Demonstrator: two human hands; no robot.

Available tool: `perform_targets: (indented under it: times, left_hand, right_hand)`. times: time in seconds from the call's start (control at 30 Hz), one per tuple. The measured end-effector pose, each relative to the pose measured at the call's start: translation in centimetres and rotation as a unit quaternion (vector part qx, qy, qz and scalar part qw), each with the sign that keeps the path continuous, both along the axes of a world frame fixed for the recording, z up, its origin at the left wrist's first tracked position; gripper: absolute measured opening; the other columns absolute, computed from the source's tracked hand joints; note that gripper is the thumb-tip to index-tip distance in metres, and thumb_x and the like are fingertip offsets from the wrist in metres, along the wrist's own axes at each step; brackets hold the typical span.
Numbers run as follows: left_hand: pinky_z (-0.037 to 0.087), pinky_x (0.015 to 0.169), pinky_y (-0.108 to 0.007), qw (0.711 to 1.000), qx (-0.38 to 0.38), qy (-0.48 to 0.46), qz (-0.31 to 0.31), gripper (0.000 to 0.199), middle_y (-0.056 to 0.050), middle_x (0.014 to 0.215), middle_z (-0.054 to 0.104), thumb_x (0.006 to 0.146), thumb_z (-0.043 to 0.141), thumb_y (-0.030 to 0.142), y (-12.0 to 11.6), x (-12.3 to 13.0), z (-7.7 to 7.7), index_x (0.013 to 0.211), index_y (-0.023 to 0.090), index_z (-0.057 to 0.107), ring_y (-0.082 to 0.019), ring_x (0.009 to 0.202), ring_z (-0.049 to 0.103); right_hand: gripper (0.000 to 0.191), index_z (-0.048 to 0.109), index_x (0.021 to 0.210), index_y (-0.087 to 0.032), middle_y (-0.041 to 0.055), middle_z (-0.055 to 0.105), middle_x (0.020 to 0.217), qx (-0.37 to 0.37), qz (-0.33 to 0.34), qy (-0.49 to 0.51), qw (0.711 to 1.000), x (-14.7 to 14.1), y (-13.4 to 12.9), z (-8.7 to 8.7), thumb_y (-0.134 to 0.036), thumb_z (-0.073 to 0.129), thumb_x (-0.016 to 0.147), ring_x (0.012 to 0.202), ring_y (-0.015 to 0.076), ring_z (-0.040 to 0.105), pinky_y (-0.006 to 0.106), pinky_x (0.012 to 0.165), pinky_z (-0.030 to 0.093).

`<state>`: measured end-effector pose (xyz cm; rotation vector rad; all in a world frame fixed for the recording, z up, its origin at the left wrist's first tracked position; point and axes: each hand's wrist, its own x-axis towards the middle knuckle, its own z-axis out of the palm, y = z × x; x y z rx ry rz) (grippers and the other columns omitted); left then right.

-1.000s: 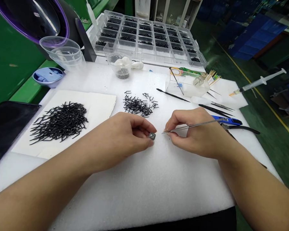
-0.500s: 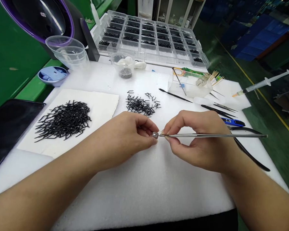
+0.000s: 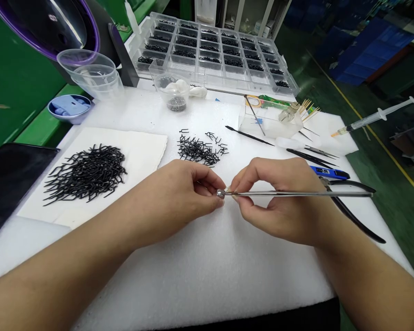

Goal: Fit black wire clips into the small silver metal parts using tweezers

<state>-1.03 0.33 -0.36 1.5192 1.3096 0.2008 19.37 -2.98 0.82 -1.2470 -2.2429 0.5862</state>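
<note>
Landmark: loose pile of forked black pieces [image 3: 198, 151], on a white work surface [image 3: 207, 276].

Left hand [image 3: 174, 197]: on the near side of the pile, reaching in from its left. Thumb and forefinger pinched together, gripping a small grey metal piece [image 3: 221, 193]; remaining fingers curled behind.

Small grey metal piece: on the near side of the pile, slightly to its right, at the left fingertips; fine detail too small to tell.

Right hand [image 3: 276, 202]: to the near right of the pile. Thumb and fingers closed on slim metal tweezers [image 3: 307, 194], their tip end at the metal piece; actual contact cannot be told.

White sheet [image 3: 148, 142]: left of the pile, bearing a heap of bent black wires [image 3: 86, 174].

Clear cup [image 3: 172, 94], containing white wadding and grains: beyond the pile, slightly left.

Compartment tray [image 3: 234, 83], stocked with black pieces: beyond the pile, farther than the cup.

Slim black stick [image 3: 250, 135]: right of the pile, slightly beyond.

Blue tool [image 3: 331, 173] and black-handled pliers [image 3: 352, 184]: well right of the pile, slightly nearer.

Syringe [image 3: 367, 121]: far right of the pile.
</note>
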Motion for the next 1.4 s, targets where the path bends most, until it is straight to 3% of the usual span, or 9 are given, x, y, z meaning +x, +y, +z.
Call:
perform_targets:
  times: [0.3, 0.57, 1.4]
  left_hand:
    - [0.046, 0.057, -0.027, 1.0, 0.006, 0.004, -0.024, 0.021, 0.005, 0.071, 0.075, 0.076, 0.071, 0.04, 0.16, -0.32, -0.12, 0.092, 0.03, 0.08, -0.018, 0.068, 0.066]
    - [0.052, 0.077, -0.034, 0.999, -0.002, -0.026, -0.033, 0.019, 0.005, 0.087, 0.078, 0.08, 0.069, 0.04, 0.47, -0.73, -0.3, 0.092, 0.034, 0.081, -0.023, 0.086, 0.072]
    - [0.052, 0.071, -0.035, 1.0, 0.0, -0.016, -0.026, 0.018, 0.005, 0.082, 0.078, 0.076, 0.067, 0.039, 0.49, -0.49, -0.24, 0.087, 0.034, 0.081, -0.024, 0.08, 0.071]
  right_hand:
    - [0.013, 0.064, 0.082, -0.019, -0.0016, 0.077, 0.084, 0.015, 0.017, -0.007, 1.0, -0.16, -0.12, -0.19, -0.007, 0.065, 0.078, 0.074, 0.0138, 0.071, 0.027, 0.066, 0.052]
    - [0.014, 0.061, 0.085, -0.019, -0.0015, 0.076, 0.088, 0.054, 0.038, -0.011, 0.998, 0.07, -0.68, -0.38, -0.006, 0.065, 0.08, 0.079, 0.0134, 0.071, 0.026, 0.073, 0.053]
    - [0.013, 0.062, 0.086, -0.021, -0.0032, 0.076, 0.087, 0.03, 0.031, -0.01, 0.999, 0.15, -0.64, -0.02, -0.009, 0.066, 0.081, 0.077, 0.0124, 0.07, 0.025, 0.071, 0.052]
